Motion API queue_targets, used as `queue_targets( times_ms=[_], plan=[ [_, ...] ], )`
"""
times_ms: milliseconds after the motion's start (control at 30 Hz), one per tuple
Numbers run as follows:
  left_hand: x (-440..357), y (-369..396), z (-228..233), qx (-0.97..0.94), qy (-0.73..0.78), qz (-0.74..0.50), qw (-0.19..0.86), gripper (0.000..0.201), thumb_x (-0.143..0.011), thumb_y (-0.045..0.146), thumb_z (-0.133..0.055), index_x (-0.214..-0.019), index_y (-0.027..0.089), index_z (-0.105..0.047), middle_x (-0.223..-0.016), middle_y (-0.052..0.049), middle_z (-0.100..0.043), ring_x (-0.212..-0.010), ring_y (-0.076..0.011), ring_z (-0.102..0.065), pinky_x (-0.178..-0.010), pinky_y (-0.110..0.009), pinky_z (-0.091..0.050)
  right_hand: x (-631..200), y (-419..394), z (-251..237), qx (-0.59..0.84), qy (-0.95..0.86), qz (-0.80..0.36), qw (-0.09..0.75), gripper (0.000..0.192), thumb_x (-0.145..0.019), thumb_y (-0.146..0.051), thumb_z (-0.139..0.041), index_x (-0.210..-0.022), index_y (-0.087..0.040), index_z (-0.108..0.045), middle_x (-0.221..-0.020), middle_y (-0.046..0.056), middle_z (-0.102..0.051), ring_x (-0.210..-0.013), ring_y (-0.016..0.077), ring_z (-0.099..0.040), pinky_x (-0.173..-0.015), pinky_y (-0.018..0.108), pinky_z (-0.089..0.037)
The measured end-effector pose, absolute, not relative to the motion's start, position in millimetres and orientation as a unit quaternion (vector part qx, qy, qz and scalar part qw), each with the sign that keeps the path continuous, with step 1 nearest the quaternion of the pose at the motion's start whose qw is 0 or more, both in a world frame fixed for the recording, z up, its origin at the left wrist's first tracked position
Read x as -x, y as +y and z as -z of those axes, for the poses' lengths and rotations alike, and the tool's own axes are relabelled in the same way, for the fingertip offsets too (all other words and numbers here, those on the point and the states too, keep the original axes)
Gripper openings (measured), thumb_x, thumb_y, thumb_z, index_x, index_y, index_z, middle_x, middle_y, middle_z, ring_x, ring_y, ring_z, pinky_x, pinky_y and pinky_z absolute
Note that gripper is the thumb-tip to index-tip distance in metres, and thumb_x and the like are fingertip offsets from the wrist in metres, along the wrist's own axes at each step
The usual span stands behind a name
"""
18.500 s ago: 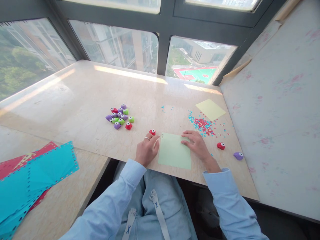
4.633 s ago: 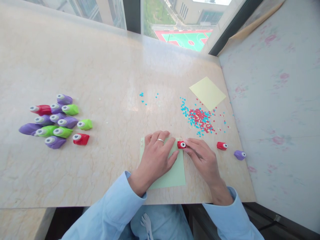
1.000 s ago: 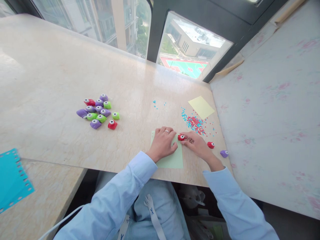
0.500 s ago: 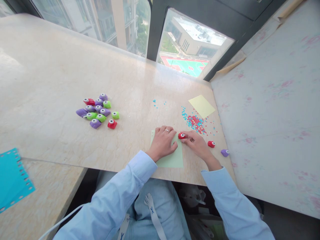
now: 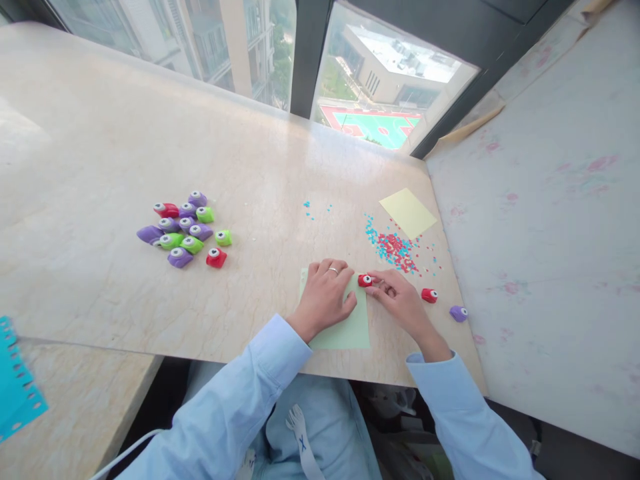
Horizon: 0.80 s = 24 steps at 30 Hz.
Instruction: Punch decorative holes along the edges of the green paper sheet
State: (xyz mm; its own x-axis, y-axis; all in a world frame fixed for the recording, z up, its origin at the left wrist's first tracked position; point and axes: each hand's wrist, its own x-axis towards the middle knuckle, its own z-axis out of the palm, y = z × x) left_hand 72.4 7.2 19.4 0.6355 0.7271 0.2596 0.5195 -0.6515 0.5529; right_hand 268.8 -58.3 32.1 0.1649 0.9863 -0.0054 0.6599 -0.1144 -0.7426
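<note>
A sheet of pale green paper (image 5: 353,333) lies near the table's front edge. My left hand (image 5: 326,297) rests flat across it, fingers spread a little, a ring on one finger. At the paper's upper right corner sits a small red craft punch (image 5: 365,281), pinched between the thumb and fingers of my right hand (image 5: 399,300). Whether the paper's edge is inside the punch's slot I cannot tell. Just beyond my right hand is a heap of tiny red and blue paper cutouts (image 5: 395,250).
Another red punch (image 5: 429,295) and a purple punch (image 5: 459,313) lie to the right, near the flowered wall (image 5: 550,267). A yellow sheet (image 5: 409,212) is behind the cutouts. On the left are several purple, green and red punches (image 5: 187,230) and blue punched paper (image 5: 17,387).
The view has shifted slightly, so the table things appear displaced. My left hand still lies on the green paper, and my right hand keeps its pinch on the red punch at the corner.
</note>
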Motion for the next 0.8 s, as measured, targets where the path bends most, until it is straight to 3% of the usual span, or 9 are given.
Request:
queue_targets(
  times_ms=[367, 800],
  plan=[
    [-72.2, 7.5, -20.0, -0.858, 0.363, -0.249, 0.264, 0.029, -0.086, 0.025, -0.06, -0.114, 0.018, -0.06, -0.122, -0.009, -0.062, -0.114, -0.0275, -0.051, -0.093, -0.045, -0.036, -262.7, -68.6, -26.2, 0.677, -0.607, -0.221, 0.351, 0.028, -0.089, -0.023, -0.068, -0.116, -0.028, -0.07, -0.093, 0.002, -0.065, -0.073, 0.0126, -0.058, -0.055, 0.024, -0.046],
    [-72.7, 7.4, -23.9, -0.853, 0.37, -0.249, 0.27, 0.027, -0.09, 0.023, -0.057, -0.116, 0.018, -0.061, -0.124, -0.01, -0.062, -0.116, -0.0278, -0.051, -0.094, -0.045, -0.036, -263.2, -64.2, -29.4, 0.676, -0.632, -0.209, 0.318, 0.036, -0.091, -0.015, -0.065, -0.124, -0.029, -0.065, -0.098, 0.003, -0.067, -0.084, 0.0137, -0.064, -0.066, 0.024, -0.054]
  ],
)
